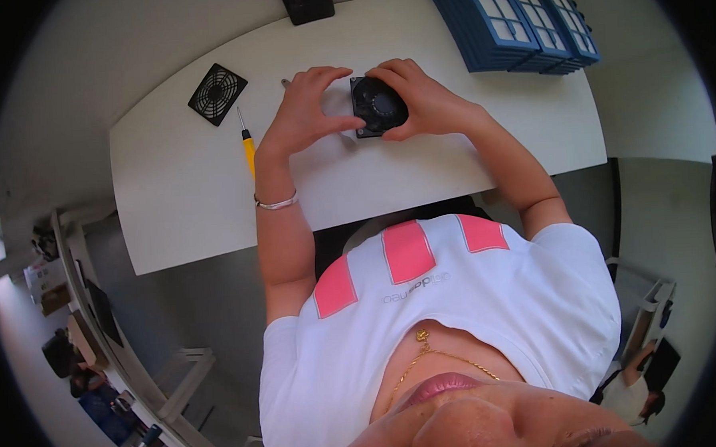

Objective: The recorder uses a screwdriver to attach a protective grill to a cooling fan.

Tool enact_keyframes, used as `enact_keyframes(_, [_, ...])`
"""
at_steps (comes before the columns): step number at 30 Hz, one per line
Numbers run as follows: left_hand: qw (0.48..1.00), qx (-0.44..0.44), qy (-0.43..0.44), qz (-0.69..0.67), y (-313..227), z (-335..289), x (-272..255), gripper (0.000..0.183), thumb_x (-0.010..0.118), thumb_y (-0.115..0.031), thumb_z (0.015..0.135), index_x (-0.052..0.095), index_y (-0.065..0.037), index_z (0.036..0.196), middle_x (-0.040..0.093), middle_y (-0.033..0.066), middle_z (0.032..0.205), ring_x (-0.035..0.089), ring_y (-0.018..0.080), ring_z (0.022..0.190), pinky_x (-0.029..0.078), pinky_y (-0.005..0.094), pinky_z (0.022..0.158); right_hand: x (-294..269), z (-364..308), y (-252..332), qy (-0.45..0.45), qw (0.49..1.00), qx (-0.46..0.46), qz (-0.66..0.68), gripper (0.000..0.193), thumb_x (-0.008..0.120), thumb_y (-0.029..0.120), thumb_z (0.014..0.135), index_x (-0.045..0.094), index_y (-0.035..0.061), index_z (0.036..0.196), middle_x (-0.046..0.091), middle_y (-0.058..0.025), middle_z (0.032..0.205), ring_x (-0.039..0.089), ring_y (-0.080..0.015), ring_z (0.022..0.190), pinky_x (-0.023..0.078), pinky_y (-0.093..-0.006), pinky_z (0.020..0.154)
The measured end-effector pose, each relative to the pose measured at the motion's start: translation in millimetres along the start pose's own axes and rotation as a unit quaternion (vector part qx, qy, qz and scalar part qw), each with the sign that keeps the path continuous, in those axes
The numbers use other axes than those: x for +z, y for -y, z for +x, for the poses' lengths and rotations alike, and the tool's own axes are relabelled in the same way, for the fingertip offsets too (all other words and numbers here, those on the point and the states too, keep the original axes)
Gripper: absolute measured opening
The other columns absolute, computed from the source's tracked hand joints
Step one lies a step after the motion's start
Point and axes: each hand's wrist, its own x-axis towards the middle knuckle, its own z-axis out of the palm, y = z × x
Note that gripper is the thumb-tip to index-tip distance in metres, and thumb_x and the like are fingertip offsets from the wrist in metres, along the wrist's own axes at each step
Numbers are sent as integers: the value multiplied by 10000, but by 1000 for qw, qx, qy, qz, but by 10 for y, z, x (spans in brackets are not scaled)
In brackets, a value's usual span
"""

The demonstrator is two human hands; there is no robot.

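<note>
A square black cooling fan (380,104) with a round hub is on or just above the white table (188,183), in front of me. My right hand (428,99) grips its right side, fingers at the far edge and thumb at the near edge. My left hand (309,112) curves in a wide C at the fan's left, its palm empty. Its thumb tip overlaps the near left corner; whether it presses there I cannot tell. Left of that hand lies a screwdriver (248,148) with a yellow handle, partly behind my wrist. Farther left is a black fan guard (217,94) with ring-shaped slots.
Stacked blue trays (485,26) with white compartments fill the far right corner. A black flat object (307,3) stands at the back edge. A small metal piece (285,83) shows beside my left hand, mostly hidden. Other people sit at desks beyond both sides.
</note>
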Motion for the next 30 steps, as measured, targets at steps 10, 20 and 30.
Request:
enact_keyframes(10, [989, -16, 97, 114, -103, -9, 206, 1111, 946, -338, 474, 424, -65, 1416, 516, 108, 1343, 451, 288, 1265, 334, 442, 1067, 70, -72, -89, -20, 999, -23, 17, 875, 853, 269, 612, 456, 15, 1350, 476, -198, 1279, 459, -377, 1184, 429, -421, 1013])
enact_keyframes(20, [989, -11, 80, 123, -111, 42, 202, 1078, 937, -274, 495, 412, -57, 1411, 515, 133, 1329, 466, 300, 1246, 337, 456, 1051, -189, -139, -250, 34, 999, -23, -18, 1101, 910, 274, 538, 342, 51, 1454, 461, -182, 1350, 417, -366, 1269, 390, -407, 1068])
enact_keyframes(30, [992, -18, 83, 95, -77, 38, 204, 1029, 925, -231, 491, 428, -68, 1377, 494, 143, 1328, 434, 333, 1263, 327, 454, 1072, -263, -159, -256, 66, 997, -11, 31, 1096, 905, 161, 516, 344, 51, 1451, 469, -167, 1343, 436, -352, 1270, 385, -413, 1069])
